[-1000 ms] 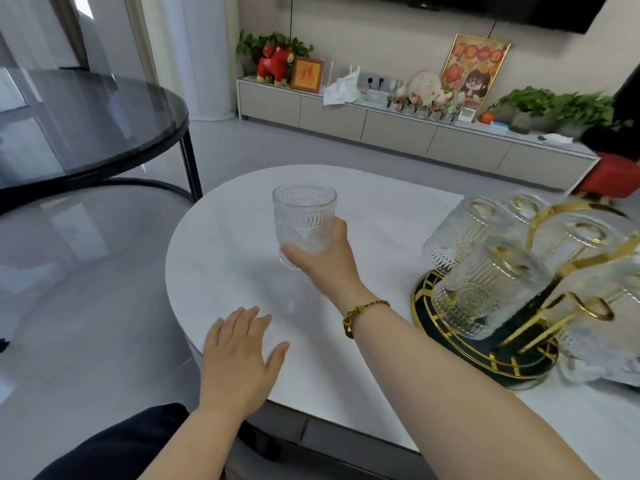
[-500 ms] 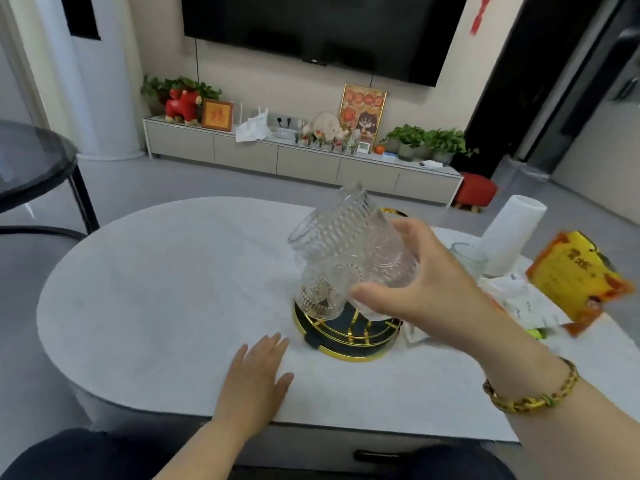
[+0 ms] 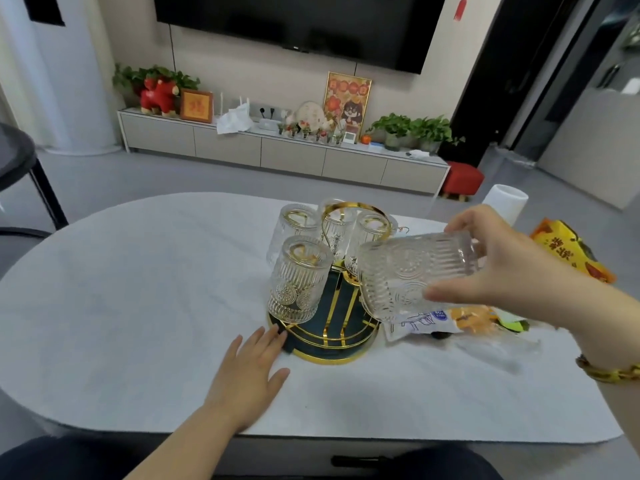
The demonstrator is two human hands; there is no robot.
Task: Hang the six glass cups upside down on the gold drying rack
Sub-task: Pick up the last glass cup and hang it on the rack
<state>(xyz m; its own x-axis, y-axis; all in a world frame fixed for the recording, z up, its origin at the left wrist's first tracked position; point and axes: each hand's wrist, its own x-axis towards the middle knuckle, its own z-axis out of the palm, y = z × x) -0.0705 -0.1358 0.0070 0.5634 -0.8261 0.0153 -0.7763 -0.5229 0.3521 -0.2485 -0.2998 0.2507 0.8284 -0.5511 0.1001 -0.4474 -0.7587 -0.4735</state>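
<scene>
The gold drying rack (image 3: pixel 332 344) with a dark round base stands on the white marble table (image 3: pixel 138 306). Several ribbed glass cups hang upside down on it; the nearest hung cup (image 3: pixel 298 278) is at its front left. My right hand (image 3: pixel 512 271) holds another glass cup (image 3: pixel 412 271) tipped on its side, mouth toward the lower left, just right of the rack and above its base. My left hand (image 3: pixel 249 372) lies flat on the table, fingertips touching the rack's front-left rim.
Snack packets (image 3: pixel 568 251) and a white printed bag (image 3: pixel 422 320) lie to the right of the rack. A white cylinder (image 3: pixel 502 206) stands at the table's far right edge. A dark glass side table (image 3: pixel 14 157) is at the far left.
My right hand has carried the cup from the table's left side over to the rack and tipped it sideways. My left hand slid forward to the rack's rim.
</scene>
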